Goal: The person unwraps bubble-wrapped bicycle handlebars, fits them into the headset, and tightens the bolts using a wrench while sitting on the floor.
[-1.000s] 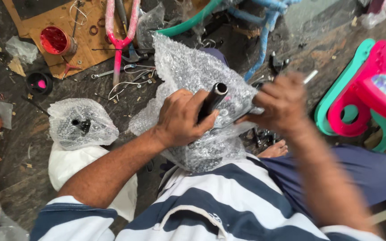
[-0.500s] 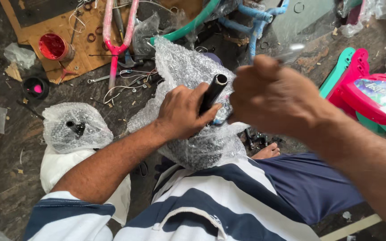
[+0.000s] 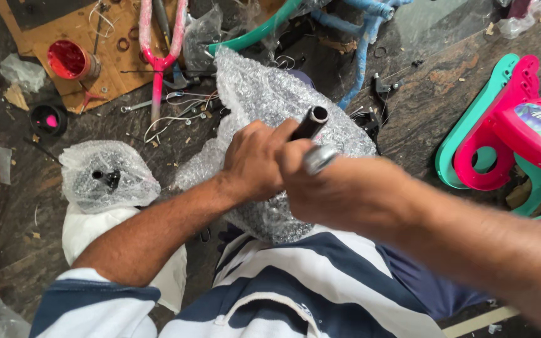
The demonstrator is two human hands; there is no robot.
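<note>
Stone floor; left hand grips black tube, tilted up-right.

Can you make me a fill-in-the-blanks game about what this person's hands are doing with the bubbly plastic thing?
1. The left hand grips a black ____ that sticks out of the bundle.
2. The bundle is wrapped in clear ____ wrap.
3. The right hand holds a shiny ____-coloured tool.
4. The small pot on the cardboard holds ____ paint.

Missing words: tube; bubble; silver; red
</note>
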